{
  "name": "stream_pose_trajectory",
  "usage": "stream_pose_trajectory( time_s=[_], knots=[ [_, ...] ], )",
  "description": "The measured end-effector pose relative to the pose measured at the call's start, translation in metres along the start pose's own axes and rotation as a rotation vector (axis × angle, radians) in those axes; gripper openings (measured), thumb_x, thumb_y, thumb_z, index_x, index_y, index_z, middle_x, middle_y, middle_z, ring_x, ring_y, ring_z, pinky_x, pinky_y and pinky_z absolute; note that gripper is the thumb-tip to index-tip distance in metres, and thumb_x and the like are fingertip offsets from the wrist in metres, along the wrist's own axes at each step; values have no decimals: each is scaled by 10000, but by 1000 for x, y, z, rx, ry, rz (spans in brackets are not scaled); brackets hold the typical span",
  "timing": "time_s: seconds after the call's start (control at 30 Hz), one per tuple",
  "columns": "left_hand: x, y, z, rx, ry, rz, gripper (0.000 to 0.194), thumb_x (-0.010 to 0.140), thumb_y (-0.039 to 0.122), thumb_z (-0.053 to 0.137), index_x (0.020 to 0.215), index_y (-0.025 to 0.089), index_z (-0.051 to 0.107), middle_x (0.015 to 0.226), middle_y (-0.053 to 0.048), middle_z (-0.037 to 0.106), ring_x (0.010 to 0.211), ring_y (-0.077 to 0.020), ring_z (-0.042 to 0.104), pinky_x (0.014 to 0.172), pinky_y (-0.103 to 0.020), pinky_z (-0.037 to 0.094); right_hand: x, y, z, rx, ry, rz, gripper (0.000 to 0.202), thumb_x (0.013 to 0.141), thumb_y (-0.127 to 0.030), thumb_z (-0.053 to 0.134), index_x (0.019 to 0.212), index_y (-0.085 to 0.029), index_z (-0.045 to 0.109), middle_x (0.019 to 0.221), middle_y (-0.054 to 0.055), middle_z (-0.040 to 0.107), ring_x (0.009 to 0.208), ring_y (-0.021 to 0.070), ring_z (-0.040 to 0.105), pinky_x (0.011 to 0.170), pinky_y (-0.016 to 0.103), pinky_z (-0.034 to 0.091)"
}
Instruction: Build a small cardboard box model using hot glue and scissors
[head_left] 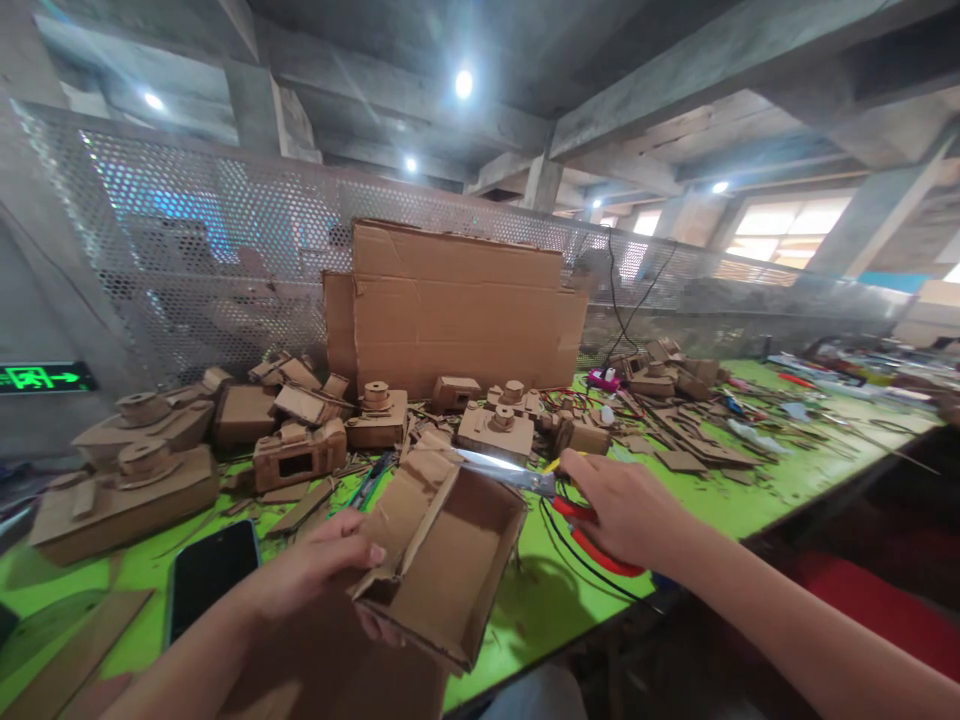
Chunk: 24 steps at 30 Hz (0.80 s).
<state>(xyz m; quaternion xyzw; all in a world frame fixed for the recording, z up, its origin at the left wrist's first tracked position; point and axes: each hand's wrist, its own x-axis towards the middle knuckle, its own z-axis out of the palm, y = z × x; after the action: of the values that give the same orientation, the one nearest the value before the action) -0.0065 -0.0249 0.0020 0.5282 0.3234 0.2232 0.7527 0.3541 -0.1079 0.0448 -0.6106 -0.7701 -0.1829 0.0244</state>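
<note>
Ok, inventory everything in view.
open rectangular cardboard box: one, brown, front centre
red-handled metal scissors: one, silver, by box
long table: one, green, across foreground
flat glossy phone: one, black, left
boxy cardboard models: many, brown, along table
flat cardboard scraps: many, brown, over table
tall cardboard sheets: at least two, brown, behind models
perforated metal screen: one, grey, behind sheets
lit exit sign: one, green, far left
ceiling lights: at least five, white, overhead
left hand: one, bare, holding box
right hand: one, bare, holding scissors

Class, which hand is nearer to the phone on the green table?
Left. The left hand, holding the cardboard box, is beside the phone; the right hand, holding red-handled scissors, is farther off, past the box.
</note>
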Motion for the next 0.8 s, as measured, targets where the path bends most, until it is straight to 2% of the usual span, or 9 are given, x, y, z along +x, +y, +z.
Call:
stream_pose_trajectory(
  time_s=[0.2, 0.37, 0.47, 0.57, 0.63, 0.73, 0.8],
  knots=[
    [-2, 0, -5, 14, 97, -11, 275, 680, 326, 854, 761, 219, 613, 668, -16, 767, 567, -282, 743, 543, -389, 593, 1, 9, -2, -7, -17, -15, 183, 879, -221, 638, 1002, -223, 503, 886, 49, 741, 809, 254, 715, 618, 307, 333],
    [-4, 3, -4, 10, 153, -22, 264, 660, 283, 880, 748, 207, 643, 658, -11, 745, 604, -244, 740, 567, -336, 585, 1, 9, 3, -64, -25, -56, 85, 944, -281, 591, 979, -218, 547, 782, 59, 743, 688, 244, 701, 575, 314, 262],
    [-4, 2, -3, -16, 159, -22, 263, 654, 283, 889, 760, 196, 664, 710, -34, 768, 663, -264, 759, 576, -343, 596, 1, 13, 13, -33, -2, 49, 91, 957, -306, 580, 957, -219, 554, 731, 60, 736, 637, 240, 688, 568, 306, 256],
    [-2, 3, 0, -71, 173, -17, 294, 671, 296, 876, 879, 197, 694, 866, -70, 815, 784, -332, 785, 576, -406, 620, 2, 18, 22, 76, 38, 222, 84, 955, -296, 582, 952, -223, 540, 717, 47, 724, 621, 225, 678, 559, 282, 281],
    [0, 4, 2, -110, 188, 26, 326, 686, 319, 868, 936, 197, 697, 919, -91, 829, 825, -354, 791, 600, -434, 630, 3, 19, 24, 115, 19, 309, 96, 962, -306, 584, 929, -226, 542, 716, 49, 722, 621, 224, 676, 548, 276, 282],
    [7, 4, 1, -57, 158, 104, 307, 700, 380, 865, 845, 163, 705, 752, -118, 811, 678, -329, 781, 618, -412, 620, 5, 12, 25, 134, -68, 354, 203, 988, -395, 580, 877, -225, 568, 756, 79, 741, 645, 245, 691, 531, 282, 267],
    [13, 3, -2, -38, 206, 140, 276, 711, 371, 865, 793, 152, 717, 719, -109, 802, 636, -286, 770, 628, -367, 613, 4, 2, 29, 162, -130, 364, 273, 989, -458, 585, 865, -215, 592, 787, 101, 755, 665, 262, 710, 522, 289, 267]
  ],
)
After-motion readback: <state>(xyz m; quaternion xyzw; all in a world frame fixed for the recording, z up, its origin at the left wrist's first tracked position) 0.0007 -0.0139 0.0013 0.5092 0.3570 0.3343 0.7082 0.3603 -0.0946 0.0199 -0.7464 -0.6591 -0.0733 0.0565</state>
